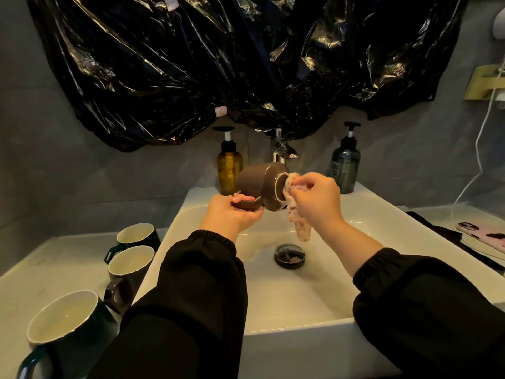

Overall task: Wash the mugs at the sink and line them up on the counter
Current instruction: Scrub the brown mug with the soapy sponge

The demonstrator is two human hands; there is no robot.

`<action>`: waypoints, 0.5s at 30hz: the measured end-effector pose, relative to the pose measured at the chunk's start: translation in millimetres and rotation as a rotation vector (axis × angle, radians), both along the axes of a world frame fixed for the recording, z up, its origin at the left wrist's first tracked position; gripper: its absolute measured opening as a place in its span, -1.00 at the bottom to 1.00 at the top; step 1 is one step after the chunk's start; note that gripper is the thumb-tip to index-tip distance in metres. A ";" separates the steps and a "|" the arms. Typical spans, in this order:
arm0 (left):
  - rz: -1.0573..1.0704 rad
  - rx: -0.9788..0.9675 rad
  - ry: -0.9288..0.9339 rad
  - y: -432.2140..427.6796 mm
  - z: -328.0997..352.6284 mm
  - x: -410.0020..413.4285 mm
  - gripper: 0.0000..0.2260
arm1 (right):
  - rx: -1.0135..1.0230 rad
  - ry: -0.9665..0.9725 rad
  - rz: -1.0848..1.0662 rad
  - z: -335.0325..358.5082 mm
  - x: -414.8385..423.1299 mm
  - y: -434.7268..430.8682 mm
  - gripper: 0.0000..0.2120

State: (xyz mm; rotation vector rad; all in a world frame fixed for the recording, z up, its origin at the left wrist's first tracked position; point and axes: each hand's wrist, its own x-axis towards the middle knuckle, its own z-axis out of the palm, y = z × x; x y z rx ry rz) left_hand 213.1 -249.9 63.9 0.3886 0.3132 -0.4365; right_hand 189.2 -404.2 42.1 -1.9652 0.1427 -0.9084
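Gripping the brown mug (259,184) in my left hand (232,217), I pinch a pink cloth (296,214) against its end with my right hand (317,198); bottle (345,170) lettering beyond those fingers is unreadable.

The left sleeve (191,291) and right sleeve (431,305) are loose black fabric, gathered into elastic cuffs (218,239) at the wrists.

Left hand (232,217) grips the handle of a brown mug (259,184) held on its side above the sink (300,325); right hand (318,201) presses a pink cloth (300,228) to its right-facing end. Far mug (138,236), middle mug (131,265) and near mug (62,321) stand upright in a row on the surface (54,258), left of the sink.
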 end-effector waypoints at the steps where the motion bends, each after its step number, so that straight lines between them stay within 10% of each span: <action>1: -0.007 -0.004 -0.007 -1.2 0.5 -1.2 -0.81 | 0.046 -0.041 -0.009 3.7 -0.4 0.6 -0.84; 10: 0.040 0.014 -0.038 0.6 2.7 0.4 -0.79 | 0.097 0.166 0.131 8.2 -6.9 -3.5 -0.98; 15: 0.045 -0.055 0.011 -1.3 1.7 0.4 -0.76 | -0.128 -0.215 0.119 9.0 -9.6 11.6 -0.92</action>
